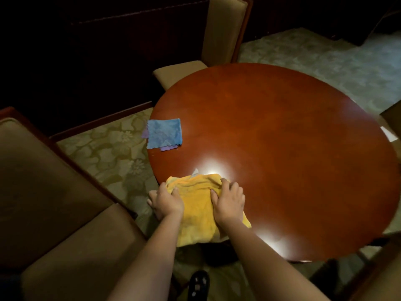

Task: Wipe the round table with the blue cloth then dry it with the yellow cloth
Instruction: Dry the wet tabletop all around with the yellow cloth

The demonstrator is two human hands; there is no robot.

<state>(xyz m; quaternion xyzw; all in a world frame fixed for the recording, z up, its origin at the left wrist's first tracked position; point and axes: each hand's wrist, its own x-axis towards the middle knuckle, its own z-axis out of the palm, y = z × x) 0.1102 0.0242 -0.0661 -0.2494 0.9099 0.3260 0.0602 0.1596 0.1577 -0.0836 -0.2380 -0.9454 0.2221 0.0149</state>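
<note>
Both hands, left hand (166, 203) & right hand (227, 199), clutch yellow cloth (195, 211) at table (282, 148) edge; it prob. overhangs, could slip off.

No readable text

No letters, numbers, brands or signs can be made out anywhere; a small white tag (195, 171) pokes out at the far edge of the yellow cloth (196, 210), but it is too small and blurred to read.
</note>
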